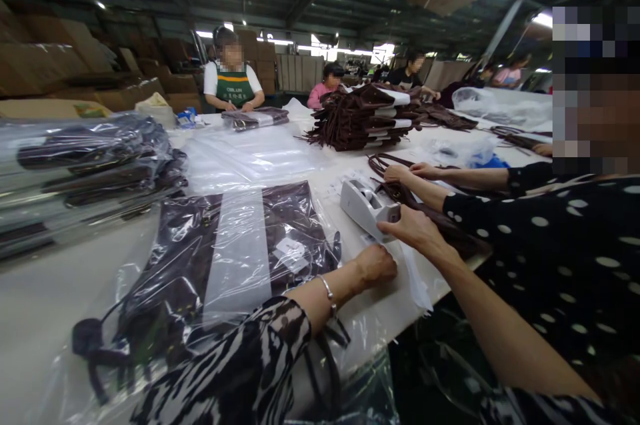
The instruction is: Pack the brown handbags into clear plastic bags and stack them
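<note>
A clear plastic bag (240, 245) with a dark brown strapped bag inside lies flat on the white table (45, 298) in front of me. My left hand (376, 265), in a zebra-print sleeve with a bracelet, is curled into a fist on the bag's right edge. My right hand (413, 228) reaches to the near end of a white tape dispenser (365, 204). Its fingertips are pinched together there, and what they hold is too small to see.
A stack of packed bags (85, 172) sits at the left. A pile of brown bags (360, 118) stands mid-table. A co-worker in a black dotted top (560, 245) sits close on my right, both hands (410, 173) on brown straps. Other people work at the far side.
</note>
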A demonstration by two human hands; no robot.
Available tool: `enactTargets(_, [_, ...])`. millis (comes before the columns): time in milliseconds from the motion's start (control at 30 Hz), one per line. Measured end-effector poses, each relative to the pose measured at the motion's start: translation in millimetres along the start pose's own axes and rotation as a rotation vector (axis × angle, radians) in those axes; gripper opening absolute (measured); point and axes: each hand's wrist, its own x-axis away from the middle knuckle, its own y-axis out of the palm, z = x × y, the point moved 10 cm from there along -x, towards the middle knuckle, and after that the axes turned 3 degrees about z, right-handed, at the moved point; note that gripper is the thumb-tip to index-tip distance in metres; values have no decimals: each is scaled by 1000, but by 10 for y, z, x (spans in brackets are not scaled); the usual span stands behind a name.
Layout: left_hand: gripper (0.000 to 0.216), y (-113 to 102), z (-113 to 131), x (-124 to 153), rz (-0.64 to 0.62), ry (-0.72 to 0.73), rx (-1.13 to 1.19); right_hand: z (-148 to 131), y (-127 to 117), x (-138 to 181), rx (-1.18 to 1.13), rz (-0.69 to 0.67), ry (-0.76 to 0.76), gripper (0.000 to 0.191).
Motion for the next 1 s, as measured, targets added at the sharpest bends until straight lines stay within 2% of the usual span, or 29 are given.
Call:
enactTargets(200, [20,-3,-66,65,7,-8,-2,36,115,68,-40,-10,11,58])
enactTargets(333, [23,26,-113,28,6,-32,-8,5,79,42,-58,-5,-2,54])
enactTargets(500, [19,71,-192,-13,-2,-48,-15,-70,-5,-44,-16,-6,-39,58])
enactTargets(733, [22,33,-338,-5,17,-94,-9,-147,-64,-114,21,-22,-82,56])
enactTargets(1000, [17,125,-352,-166,-64,-104,-76,-93,-37,-174,-39,-18,-62,48])
